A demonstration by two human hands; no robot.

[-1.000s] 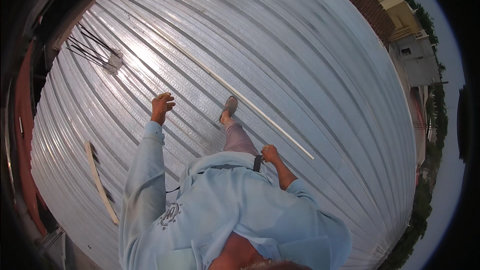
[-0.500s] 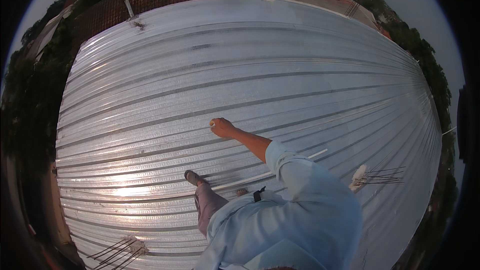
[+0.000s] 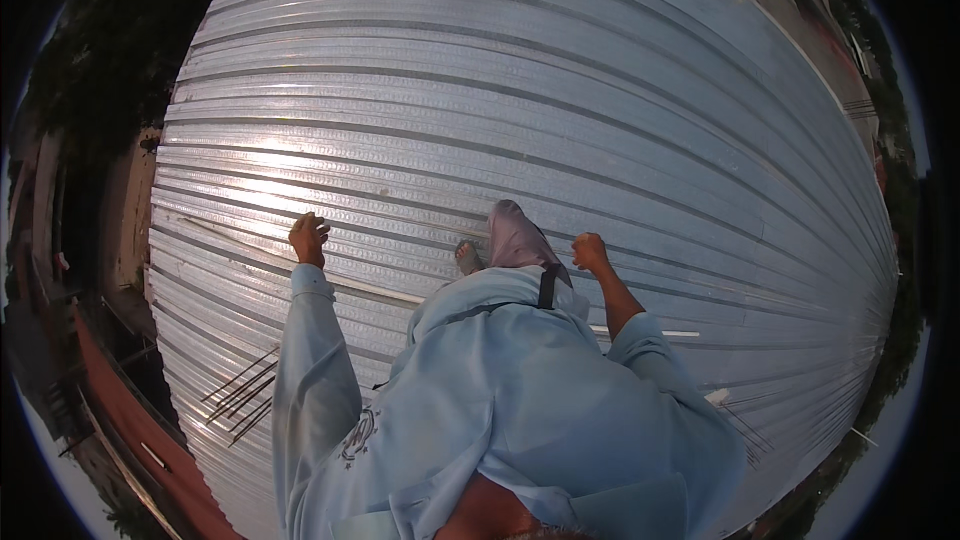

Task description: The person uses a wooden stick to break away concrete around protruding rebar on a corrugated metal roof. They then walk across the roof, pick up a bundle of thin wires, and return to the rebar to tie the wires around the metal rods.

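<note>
My left hand (image 3: 309,238) hangs over the ribbed metal roof (image 3: 420,110) on the left, its fingers loosely bent with gaps between them and nothing visible in them. To the right of my waist is my right hand (image 3: 590,252), its fingers curled closed; what they hold, if anything, is hidden. Neither hand touches the roof sheets. One of my legs (image 3: 517,237) is stepped forward, and my other foot (image 3: 468,257) shows beside it. A long pale strip (image 3: 375,290) lies across the roof, passing behind my body.
Bare rebar rods (image 3: 240,390) stick up at the lower left, and more rods (image 3: 748,430) stand at the lower right beside a whitish lump (image 3: 717,397). The roof's left edge drops toward a reddish wall (image 3: 130,420) and dark trees (image 3: 100,50). Buildings lie beyond the far right edge.
My view has turned and tilted further down. My right hand, earlier stretched forward with a small pale round thing in it, is now drawn back to my right side. My left hand has come into view.
</note>
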